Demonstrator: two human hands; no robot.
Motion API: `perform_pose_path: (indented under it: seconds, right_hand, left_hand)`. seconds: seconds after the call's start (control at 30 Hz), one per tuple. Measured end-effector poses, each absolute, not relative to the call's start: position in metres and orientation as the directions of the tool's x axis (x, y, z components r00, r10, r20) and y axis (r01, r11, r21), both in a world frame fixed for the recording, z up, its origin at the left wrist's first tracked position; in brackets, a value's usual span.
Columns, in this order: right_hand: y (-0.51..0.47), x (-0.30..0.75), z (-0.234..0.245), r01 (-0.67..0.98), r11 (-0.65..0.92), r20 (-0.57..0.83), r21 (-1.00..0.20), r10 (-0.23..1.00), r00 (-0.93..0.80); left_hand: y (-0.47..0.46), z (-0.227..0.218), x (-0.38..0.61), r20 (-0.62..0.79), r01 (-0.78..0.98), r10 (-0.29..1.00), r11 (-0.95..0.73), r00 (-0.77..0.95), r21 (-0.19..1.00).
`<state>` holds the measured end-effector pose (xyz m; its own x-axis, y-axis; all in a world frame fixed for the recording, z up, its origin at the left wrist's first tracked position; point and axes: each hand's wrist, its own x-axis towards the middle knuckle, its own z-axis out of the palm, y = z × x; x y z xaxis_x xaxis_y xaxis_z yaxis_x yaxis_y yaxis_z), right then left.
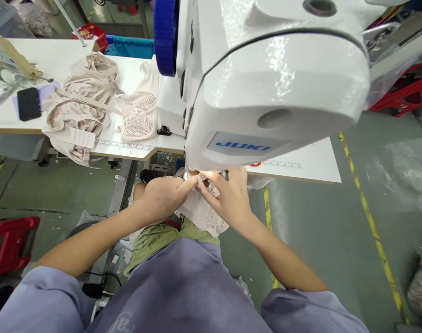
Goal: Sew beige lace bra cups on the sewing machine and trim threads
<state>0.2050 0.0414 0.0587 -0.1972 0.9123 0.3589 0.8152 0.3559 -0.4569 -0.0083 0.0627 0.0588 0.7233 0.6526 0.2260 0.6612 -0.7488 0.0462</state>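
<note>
A beige lace garment piece (pixel 197 210) hangs from under the needle area of a white JUKI sewing machine (pixel 283 92) and drapes over my lap. My left hand (pixel 165 196) pinches its upper edge just left of the presser foot (pixel 186 175), thumb reaching toward the needle. On the other side, my right hand (pixel 232 194) grips the same fabric, thumb and fingers closed near the needle. The machine head hides part of the stitching spot, and the fingers cover the fabric's edge.
On the white table (pixel 134 147) at left lie a heap of beige garments (pixel 81 101), a lace cup piece (pixel 139 115) and a black phone (pixel 28 104). A blue handwheel (pixel 166 37) sits on the machine. Red stools (pixel 13 245) stand on the floor.
</note>
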Motion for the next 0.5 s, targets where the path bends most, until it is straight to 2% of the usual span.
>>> perform_pose_path:
  seconds: [0.07, 0.17, 0.23, 0.3, 0.4, 0.5]
  right_hand:
    - [0.035, 0.203, 0.047, 0.813, 0.374, 0.453, -0.446, 0.878, -0.156]
    - [0.032, 0.2, 0.04, 0.805, 0.344, 0.492, -0.484, 0.868, -0.075]
    - [0.03, 0.197, 0.036, 0.782, 0.305, 0.445, -0.544, 0.895, -0.04]
    - [0.025, 0.195, 0.029, 0.708, 0.25, 0.351, -0.661, 0.936, -0.003]
    - [0.014, 0.19, 0.015, 0.499, 0.138, 0.218, -0.855, 0.97, 0.106]
    - [0.011, 0.191, 0.011, 0.446, 0.114, 0.191, -0.888, 0.973, 0.132]
  left_hand:
    - [0.066, 0.062, -0.008, 0.148, 0.676, 0.679, -0.733, 0.719, 0.078]
    - [0.083, 0.061, -0.015, 0.142, 0.559, 0.567, -0.824, 0.811, 0.096]
    - [0.096, 0.06, -0.021, 0.178, 0.451, 0.46, -0.888, 0.87, 0.091]
    - [0.103, 0.059, -0.022, 0.185, 0.418, 0.422, -0.906, 0.888, 0.059]
    - [0.096, 0.062, -0.016, 0.154, 0.467, 0.46, -0.884, 0.875, -0.013]
    - [0.076, 0.066, -0.004, 0.183, 0.538, 0.523, -0.842, 0.833, -0.045]
